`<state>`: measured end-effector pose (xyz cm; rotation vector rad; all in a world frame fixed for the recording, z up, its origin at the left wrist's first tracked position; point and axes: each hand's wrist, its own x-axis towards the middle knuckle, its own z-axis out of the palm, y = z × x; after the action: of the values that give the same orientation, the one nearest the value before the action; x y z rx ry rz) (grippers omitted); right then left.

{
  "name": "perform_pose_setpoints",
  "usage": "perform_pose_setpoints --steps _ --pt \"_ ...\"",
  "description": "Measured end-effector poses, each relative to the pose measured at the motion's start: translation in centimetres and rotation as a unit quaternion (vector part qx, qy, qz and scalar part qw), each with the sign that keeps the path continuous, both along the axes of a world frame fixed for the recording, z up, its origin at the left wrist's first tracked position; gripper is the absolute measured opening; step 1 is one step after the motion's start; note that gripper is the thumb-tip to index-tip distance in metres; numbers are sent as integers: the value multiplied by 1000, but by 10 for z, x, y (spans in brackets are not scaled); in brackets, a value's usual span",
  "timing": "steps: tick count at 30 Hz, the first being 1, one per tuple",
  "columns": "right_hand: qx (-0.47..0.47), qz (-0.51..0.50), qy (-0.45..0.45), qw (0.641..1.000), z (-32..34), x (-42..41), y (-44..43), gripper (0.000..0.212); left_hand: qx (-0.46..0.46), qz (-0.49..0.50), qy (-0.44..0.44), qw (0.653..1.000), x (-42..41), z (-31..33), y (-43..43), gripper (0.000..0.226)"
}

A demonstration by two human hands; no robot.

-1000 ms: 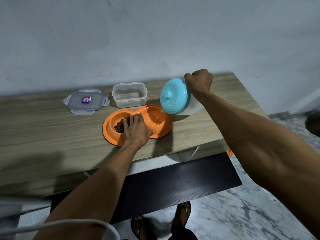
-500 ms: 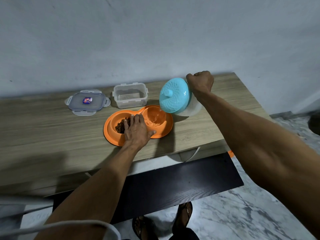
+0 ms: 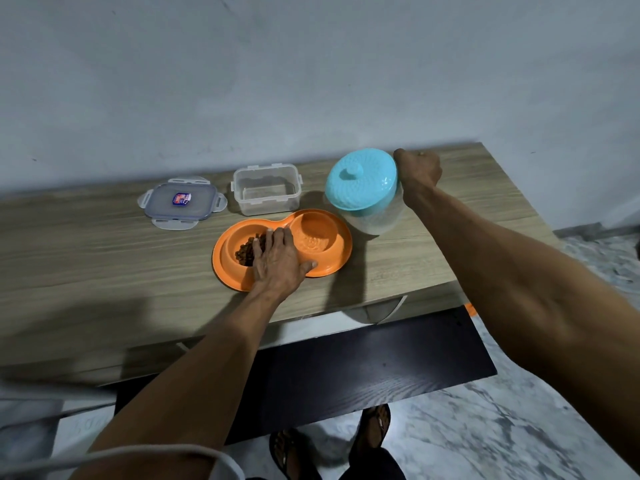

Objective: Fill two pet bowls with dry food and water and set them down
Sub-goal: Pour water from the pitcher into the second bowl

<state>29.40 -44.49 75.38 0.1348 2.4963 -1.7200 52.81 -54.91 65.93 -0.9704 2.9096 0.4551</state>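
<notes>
**Double bowl, water step.** The orange bowl (image 3: 333,268) lies on the desk (image 3: 104,254) under the left hand (image 3: 277,263). The left fingers (image 3: 278,237) are straight and flat across the bridge between the two wells, with the thumb on the near rim. Kibble (image 3: 242,252) fills the well at and just left of these fingertips. The well just right of them shows a rippled surface, apparently water.

The right hand (image 3: 419,171) is curled tight at the far right side of the jug (image 3: 375,220), gripping it; the handle itself is hidden. The jug sits just right of the bowl. Whether its base touches the desk cannot be told.

**Orientation.** The bowl's long axis runs left to right, its right end slightly farther back. The jug's axis leans toward the left fingers, so the jug lid (image 3: 362,178) faces the camera.

**Risks (judged).** The jug could rock or tip if released while leaning. Its base could catch the bowl's rim and jolt water into the kibble. Lifting the bowl unevenly by one end could do the same.

An empty box (image 3: 265,194) and the box lid (image 3: 180,202) lie beyond the left fingers.
</notes>
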Motion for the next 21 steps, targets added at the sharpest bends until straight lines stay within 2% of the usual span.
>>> perform_pose_setpoints --steps 8,21 --pt "-101 -29 -77 991 -17 -23 -2 11 -9 -3 -2 1000 3 -3 -1 93" --pt "-167 -33 -131 977 -42 -51 -9 16 -43 -12 4 999 1 -11 1 93"
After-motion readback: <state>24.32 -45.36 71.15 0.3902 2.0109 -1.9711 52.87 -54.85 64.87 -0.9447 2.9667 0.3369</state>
